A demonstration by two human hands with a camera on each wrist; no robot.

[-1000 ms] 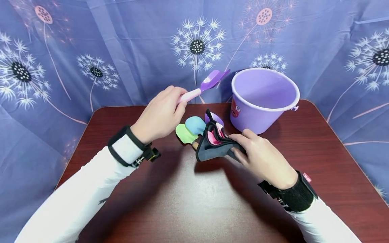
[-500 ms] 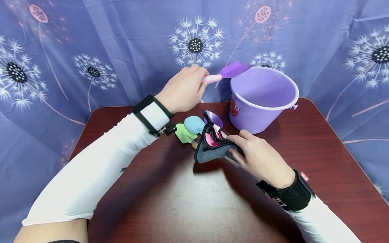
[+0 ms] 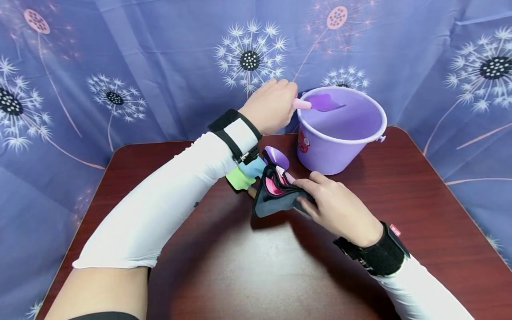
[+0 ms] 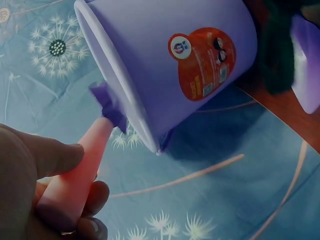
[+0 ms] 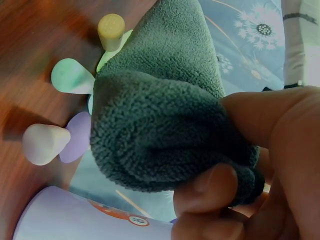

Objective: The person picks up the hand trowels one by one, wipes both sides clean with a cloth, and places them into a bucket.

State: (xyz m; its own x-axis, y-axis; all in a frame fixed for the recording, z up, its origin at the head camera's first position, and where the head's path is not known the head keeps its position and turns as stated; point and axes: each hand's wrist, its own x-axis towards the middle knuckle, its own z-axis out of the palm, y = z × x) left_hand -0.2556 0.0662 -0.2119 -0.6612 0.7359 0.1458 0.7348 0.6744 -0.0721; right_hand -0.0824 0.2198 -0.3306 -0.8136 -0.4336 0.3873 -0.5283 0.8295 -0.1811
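My left hand (image 3: 273, 106) grips a toy shovel (image 4: 80, 167) by its pink handle. Its purple blade overlaps the open mouth of the lilac bucket (image 3: 330, 153) in the head view, just past the near-left rim. My right hand (image 3: 342, 206) pinches a folded grey cloth (image 5: 150, 120), fluffy on the outside, with black edging and a pink inner layer, held above the table. Beyond the cloth lie a green shovel (image 3: 240, 178), a blue shovel (image 3: 253, 168) and a purple shovel (image 3: 277, 156), partly covered by the cloth and my left wrist strap.
The bucket stands at the back right of the dark red-brown wooden table (image 3: 256, 266). Blue curtain fabric (image 3: 168, 66) with dandelion prints hangs behind and on both sides. A red sticker (image 4: 207, 62) is on the bucket's side.
My left hand has carried the shovel rightward, from above the other shovels to the bucket's mouth. My right hand holds the cloth in nearly the same place.
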